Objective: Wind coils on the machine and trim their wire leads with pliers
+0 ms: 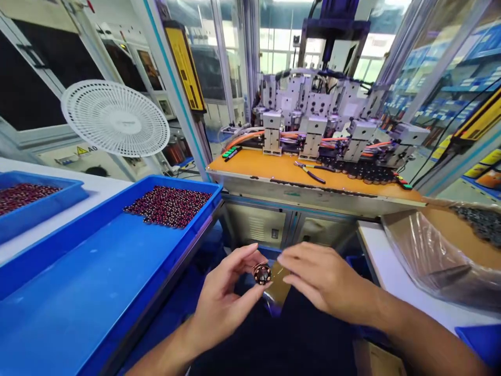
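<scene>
My left hand [230,292] is closed, thumb and fingertips pinching a small round motor stator [262,273]. The stator has a dark ring-shaped body with copper-coloured spots around its face, which points towards me. Just to its right is my right hand [329,282], slightly blurred. Its thumb and fingers are bent but apart at the tips, with no object visible between them. A thin, shiny strand shows in the gap between the stator and the right fingertips; whether they touch it is unclear. Behind the hands is a brownish, blurred surface [279,287].
A blue tray [78,282] at left carries many small red-and-copper parts [172,204]; another blue tray [74,196] stands beyond. Ahead, a machine [313,115] stands on an orange bench [254,166] with pliers [311,172]. A plastic-lined box [426,261] of dark parts sits right. A white fan [117,119] is upper left.
</scene>
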Action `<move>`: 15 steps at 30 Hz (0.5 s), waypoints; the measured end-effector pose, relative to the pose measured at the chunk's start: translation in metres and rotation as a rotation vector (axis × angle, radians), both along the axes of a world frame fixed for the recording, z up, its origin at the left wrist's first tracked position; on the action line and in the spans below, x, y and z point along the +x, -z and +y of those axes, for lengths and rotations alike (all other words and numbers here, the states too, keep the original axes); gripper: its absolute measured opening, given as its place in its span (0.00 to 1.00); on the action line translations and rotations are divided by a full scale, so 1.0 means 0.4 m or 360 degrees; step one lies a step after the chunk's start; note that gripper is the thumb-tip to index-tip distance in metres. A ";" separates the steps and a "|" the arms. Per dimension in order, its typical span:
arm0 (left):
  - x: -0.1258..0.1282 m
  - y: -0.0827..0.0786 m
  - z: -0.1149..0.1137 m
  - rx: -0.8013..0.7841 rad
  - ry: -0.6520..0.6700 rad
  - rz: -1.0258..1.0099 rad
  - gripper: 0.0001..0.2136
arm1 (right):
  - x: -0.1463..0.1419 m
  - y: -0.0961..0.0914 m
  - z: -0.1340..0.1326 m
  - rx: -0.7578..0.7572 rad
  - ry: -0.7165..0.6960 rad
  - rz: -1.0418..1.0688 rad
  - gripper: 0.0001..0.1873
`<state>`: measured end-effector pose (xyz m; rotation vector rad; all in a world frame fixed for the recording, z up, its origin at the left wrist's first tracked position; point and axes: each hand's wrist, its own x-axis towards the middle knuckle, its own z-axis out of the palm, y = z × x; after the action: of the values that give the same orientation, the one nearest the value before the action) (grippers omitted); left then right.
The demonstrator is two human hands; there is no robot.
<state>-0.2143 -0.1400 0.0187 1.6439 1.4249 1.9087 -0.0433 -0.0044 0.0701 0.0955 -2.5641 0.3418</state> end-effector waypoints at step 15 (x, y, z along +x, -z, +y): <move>0.039 0.033 -0.028 -0.0071 0.0153 -0.0235 0.32 | 0.067 0.056 -0.063 -0.1359 -0.0035 -0.0251 0.14</move>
<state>-0.1987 -0.1511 0.0055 1.4898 1.2979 1.8883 -0.0164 -0.0295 0.0477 -0.2257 -2.3418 1.4494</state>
